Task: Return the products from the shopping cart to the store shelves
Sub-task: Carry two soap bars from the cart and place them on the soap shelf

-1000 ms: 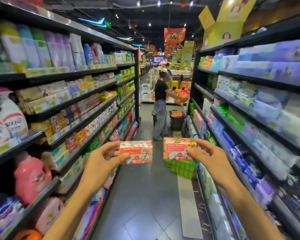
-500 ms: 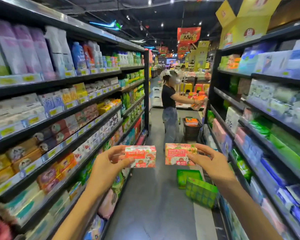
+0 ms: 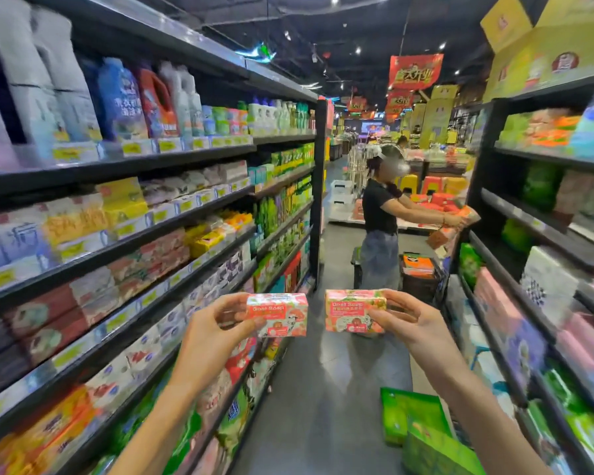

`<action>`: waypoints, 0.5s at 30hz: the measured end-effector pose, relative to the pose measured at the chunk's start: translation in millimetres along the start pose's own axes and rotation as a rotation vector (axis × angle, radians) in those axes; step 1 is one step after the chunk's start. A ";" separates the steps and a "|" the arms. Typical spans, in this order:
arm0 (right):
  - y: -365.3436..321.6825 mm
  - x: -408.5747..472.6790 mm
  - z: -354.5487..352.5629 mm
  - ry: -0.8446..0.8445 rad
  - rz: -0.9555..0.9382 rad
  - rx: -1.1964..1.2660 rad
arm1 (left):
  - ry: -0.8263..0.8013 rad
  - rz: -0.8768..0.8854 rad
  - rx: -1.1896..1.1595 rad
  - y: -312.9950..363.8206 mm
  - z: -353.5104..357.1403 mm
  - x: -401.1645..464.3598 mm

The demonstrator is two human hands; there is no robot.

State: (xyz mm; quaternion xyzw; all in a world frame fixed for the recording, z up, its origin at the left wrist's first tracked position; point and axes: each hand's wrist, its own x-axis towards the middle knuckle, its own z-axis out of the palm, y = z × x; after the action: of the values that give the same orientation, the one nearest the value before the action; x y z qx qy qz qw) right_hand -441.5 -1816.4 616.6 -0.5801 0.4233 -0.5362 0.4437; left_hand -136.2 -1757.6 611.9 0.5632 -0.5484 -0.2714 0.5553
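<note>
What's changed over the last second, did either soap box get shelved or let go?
No. The wearer walked forward down the aisle: the person in the black top looms nearer, and the green boxes on the floor now lie close below. The left hand and right hand still pinch their soap boxes, side by side, apart.

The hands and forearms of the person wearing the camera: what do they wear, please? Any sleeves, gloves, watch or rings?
Both forearms are bare as far as the frame shows; no sleeve reaches into view. The left hand and the right hand wear no gloves. No watch, bracelet or ring shows on either wrist or on the visible fingers.
</note>
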 end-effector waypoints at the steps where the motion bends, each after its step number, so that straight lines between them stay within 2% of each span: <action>1: 5.7 23.9 4.3 -0.002 -0.001 -0.008 | 0.016 0.010 0.010 -7.0 3.7 24.0; 10: 37.8 233.1 54.1 -0.101 -0.023 -0.005 | 0.100 -0.004 0.066 -54.0 13.4 206.4; 15: 66.8 337.7 96.2 -0.239 -0.017 0.045 | 0.203 -0.051 0.087 -82.7 4.3 268.7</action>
State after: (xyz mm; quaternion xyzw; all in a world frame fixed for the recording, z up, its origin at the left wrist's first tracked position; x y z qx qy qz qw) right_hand -324.1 -2153.6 632.1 -0.6333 0.3505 -0.4763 0.4992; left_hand -46.5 -2024.1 616.0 0.6250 -0.4861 -0.2030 0.5760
